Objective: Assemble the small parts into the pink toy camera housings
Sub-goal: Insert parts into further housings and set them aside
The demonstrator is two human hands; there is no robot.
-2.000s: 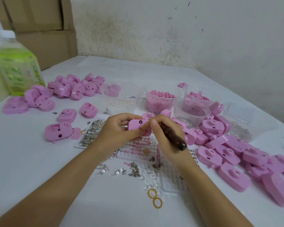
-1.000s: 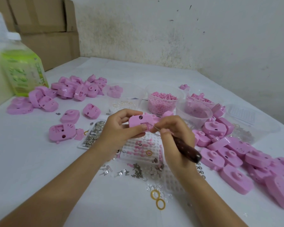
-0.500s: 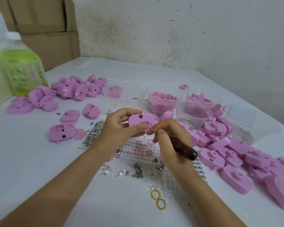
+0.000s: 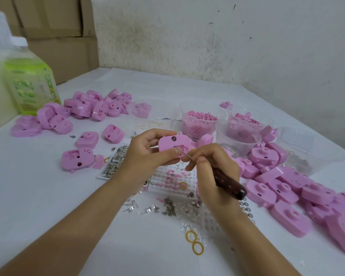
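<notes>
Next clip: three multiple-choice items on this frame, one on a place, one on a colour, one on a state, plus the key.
1. Where does the green bottle stand? A. between the forearms B. at the table's far left C. on the floor
2. What colour is the tool handle in the right hand? A. yellow B. white C. dark brown
3. How is the pink housing in the left hand? A. held off the table, tool tip at its opening B. lying flat on the table C. in a lap
Key: B, it stands at the left edge; C, the handle shows dark brown; A, the hand pinches it in the air.
</notes>
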